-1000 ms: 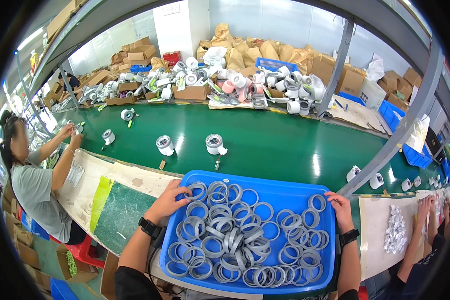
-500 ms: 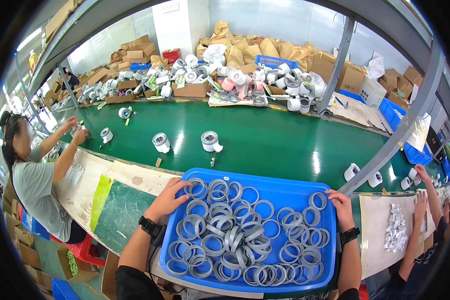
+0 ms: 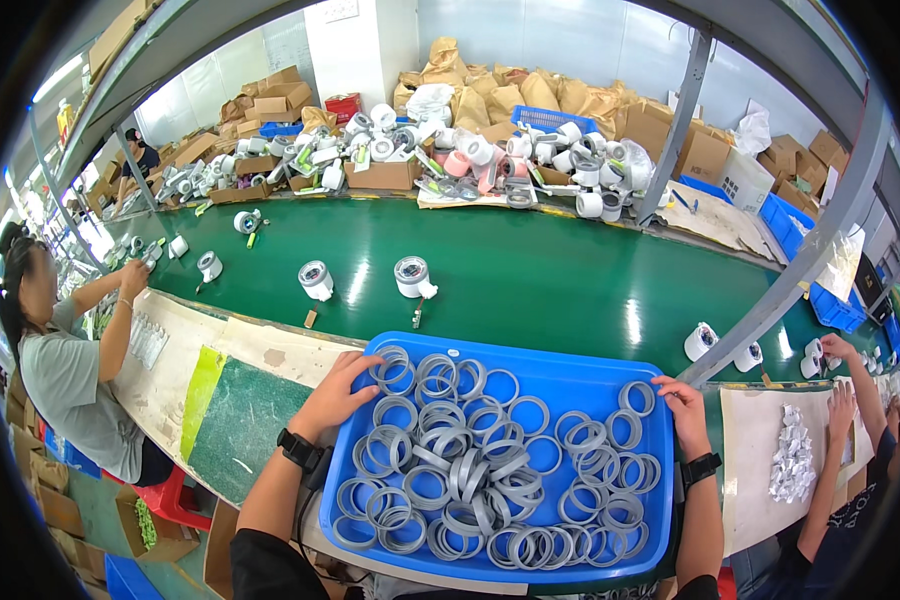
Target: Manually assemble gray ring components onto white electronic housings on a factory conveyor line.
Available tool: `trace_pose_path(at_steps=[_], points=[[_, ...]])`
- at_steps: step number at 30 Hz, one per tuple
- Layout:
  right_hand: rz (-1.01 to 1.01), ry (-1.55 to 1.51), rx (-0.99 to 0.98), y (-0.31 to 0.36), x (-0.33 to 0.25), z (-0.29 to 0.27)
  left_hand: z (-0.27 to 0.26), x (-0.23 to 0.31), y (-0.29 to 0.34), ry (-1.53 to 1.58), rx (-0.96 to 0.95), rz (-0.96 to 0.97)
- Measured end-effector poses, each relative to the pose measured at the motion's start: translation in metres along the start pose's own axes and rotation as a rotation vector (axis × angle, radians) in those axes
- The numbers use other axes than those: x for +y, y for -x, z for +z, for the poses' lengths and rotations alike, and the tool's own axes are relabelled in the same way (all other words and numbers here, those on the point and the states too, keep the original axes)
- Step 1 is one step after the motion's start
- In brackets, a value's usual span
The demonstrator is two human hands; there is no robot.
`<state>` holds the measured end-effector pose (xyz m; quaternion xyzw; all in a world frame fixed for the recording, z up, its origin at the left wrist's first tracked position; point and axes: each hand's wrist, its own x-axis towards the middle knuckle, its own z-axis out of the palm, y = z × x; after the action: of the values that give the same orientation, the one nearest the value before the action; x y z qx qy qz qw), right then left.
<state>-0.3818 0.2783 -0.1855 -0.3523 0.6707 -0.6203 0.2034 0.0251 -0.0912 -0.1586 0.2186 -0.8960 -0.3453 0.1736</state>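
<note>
A blue plastic tray [image 3: 562, 372] sits in front of me at the near edge of the green belt. Loose grey rings [image 3: 490, 462] lie heaped in it, thickest in the middle. My left hand [image 3: 338, 396] grips the tray's far left corner, fingers curled over the rim by the rings. At the far right corner, my right hand [image 3: 682, 408] holds the rim, its thumb side partly hidden. Each wrist wears a black strap.
Round white parts with dangling wires [image 3: 414, 277] ride the green conveyor belt [image 3: 530, 270]. A slanted metal post [image 3: 790, 270] rises by the right corner. One co-worker [image 3: 80, 370] sits left; another's hands [image 3: 842, 400] work at right. White parts [image 3: 380, 150] pile up beyond the belt.
The white parts on the belt have shifted slightly left. The left co-worker's hands have moved away to the left, and another white part shows near them. My hands and the tray stay nearly still.
</note>
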Motion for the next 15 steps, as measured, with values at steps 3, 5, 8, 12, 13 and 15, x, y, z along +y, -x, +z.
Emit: trace_pose_path(at_steps=[3,5,8,12,13,15], points=[[0.010,-0.005,-0.005,0.000,0.001,0.000,0.000,0.000,0.000,-0.003,-0.001,-0.001],[0.002,-0.003,-0.008,0.000,0.004,-0.001,-0.001,-0.001,0.000,-0.010,-0.004,-0.003],[-0.003,-0.002,-0.014,-0.001,0.007,-0.003,-0.001,-0.001,0.001,-0.032,0.002,0.008],[0.003,-0.018,-0.019,-0.002,0.008,-0.004,-0.001,0.001,0.000,-0.041,0.006,0.030],[0.000,-0.020,-0.013,-0.002,0.009,-0.005,-0.001,0.002,-0.001,-0.036,0.000,0.038],[-0.005,-0.020,-0.023,-0.002,0.012,-0.009,-0.001,0.006,-0.001,-0.033,0.005,0.026]])
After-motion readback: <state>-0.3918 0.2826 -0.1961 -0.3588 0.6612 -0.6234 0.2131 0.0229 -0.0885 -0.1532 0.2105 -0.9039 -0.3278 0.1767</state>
